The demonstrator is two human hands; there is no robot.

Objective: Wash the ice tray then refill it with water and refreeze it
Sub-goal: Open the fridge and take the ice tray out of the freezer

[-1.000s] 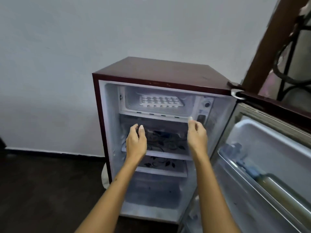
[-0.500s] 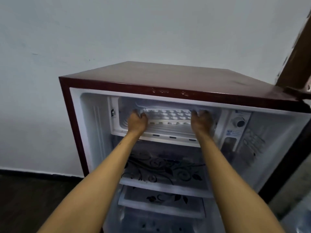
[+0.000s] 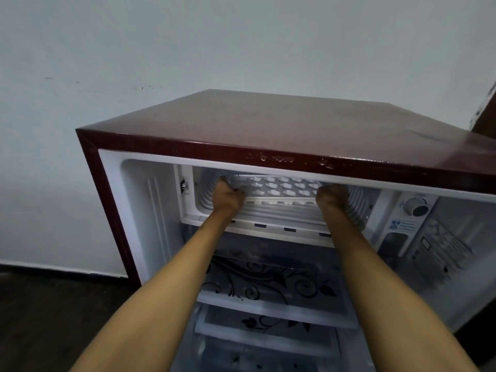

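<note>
A white ice tray (image 3: pixel 279 187) with rows of small cells lies in the freezer compartment (image 3: pixel 271 216) at the top of a small maroon fridge (image 3: pixel 268 124). My left hand (image 3: pixel 226 196) grips the tray's left end with curled fingers. My right hand (image 3: pixel 331 197) grips the tray's right end the same way. The tray's near edge sits a little above the ribbed freezer floor. The fridge's top rim hides the far part of the tray.
A round thermostat knob (image 3: pixel 416 206) sits right of the freezer compartment. Below are glass shelves with a black floral print (image 3: pixel 268 285). A pale wall (image 3: pixel 188 49) stands behind the fridge, dark floor (image 3: pixel 40 318) at lower left.
Both hands went from below the freezer up into it and took hold of the tray's two ends. The camera has come closer; the open door has left the view.
</note>
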